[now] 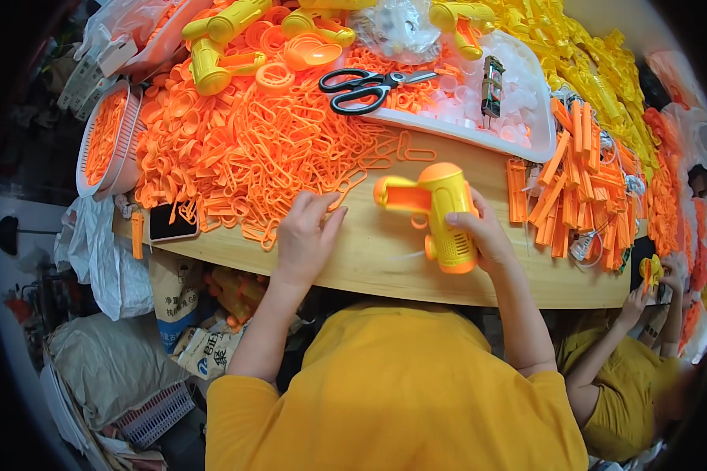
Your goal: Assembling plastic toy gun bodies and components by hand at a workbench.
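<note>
My right hand (487, 235) grips a yellow-and-orange gun-shaped plastic toy (450, 224) over the near part of the table. The toy has a vented yellow barrel, orange ends and an orange handle pointing left. A thin pale strand shows beside its lower end. At the near edge of a big heap of orange plastic loops (291, 149), my left hand (306, 231) pinches an orange plastic loop (346, 187) between thumb and fingers. Several more loose loops (404, 149) lie beyond that hand on the wooden tabletop (369, 267).
Black-handled scissors (369, 88) rest by a white tray (538, 133) of translucent caps. Orange strips with wires (577, 180) pile at right, yellow shells (597, 63) behind. Finished-looking yellow toys (220, 39) lie at the back left. A phone (173, 222) lies near the left edge. A co-worker (628, 385) handles a yellow part at right.
</note>
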`<state>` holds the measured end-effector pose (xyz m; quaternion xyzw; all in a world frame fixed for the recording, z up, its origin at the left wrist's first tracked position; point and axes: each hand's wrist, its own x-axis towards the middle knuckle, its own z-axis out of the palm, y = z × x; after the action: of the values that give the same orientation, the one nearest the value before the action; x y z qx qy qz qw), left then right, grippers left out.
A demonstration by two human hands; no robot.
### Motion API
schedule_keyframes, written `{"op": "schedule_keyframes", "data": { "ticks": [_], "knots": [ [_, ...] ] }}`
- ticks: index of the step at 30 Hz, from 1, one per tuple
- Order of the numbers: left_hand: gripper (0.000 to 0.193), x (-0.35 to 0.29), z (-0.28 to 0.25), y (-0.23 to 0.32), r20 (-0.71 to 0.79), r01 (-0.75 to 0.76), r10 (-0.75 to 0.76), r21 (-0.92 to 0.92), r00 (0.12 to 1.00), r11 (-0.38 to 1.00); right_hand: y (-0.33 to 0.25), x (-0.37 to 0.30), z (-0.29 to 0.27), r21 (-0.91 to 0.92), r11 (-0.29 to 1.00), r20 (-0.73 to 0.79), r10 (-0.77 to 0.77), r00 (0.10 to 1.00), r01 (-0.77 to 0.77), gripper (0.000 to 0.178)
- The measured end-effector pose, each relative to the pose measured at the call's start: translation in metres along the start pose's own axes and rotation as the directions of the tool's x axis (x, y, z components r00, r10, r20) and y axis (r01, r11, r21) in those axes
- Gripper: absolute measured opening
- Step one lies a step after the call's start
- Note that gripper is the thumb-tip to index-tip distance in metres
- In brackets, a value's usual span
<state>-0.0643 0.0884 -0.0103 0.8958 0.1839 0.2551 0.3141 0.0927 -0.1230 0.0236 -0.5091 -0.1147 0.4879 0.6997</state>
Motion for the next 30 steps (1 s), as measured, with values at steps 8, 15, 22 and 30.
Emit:
{"op": "schedule_keyframes", "data": {
  "ticks": [8, 15, 22, 30],
  "knots": [
    [0.014, 0.002, 0.010, -0.013, -0.021, -0.085, 0.093, 0.243, 0.995, 0.966, 0.002, 0.027, -0.009, -0.657, 0.754, 0.078, 0.078, 0.994, -0.007, 0.057],
    [0.008, 0.002, 0.012, -0.013, -0.123, 0.004, 0.000, 0.027, 0.992, 1.000, -0.015, 0.058, 0.008, -0.879, 0.372, 0.329, 0.025, 0.944, 0.297, 0.043],
    [0.008, 0.004, 0.003, -0.013, -0.083, -0.025, 0.015, -0.124, 0.996, 0.992, -0.087, 0.136, 0.013, -0.698, 0.465, 0.116, -0.677, 0.727, 0.544, 0.020],
    [0.007, 0.006, 0.009, -0.012, -0.050, -0.086, 0.077, -0.193, 0.996, 0.977, -0.146, 0.237, -0.006, -0.991, -0.104, 0.132, -0.735, 0.665, 0.081, 0.034]
  ]
}}
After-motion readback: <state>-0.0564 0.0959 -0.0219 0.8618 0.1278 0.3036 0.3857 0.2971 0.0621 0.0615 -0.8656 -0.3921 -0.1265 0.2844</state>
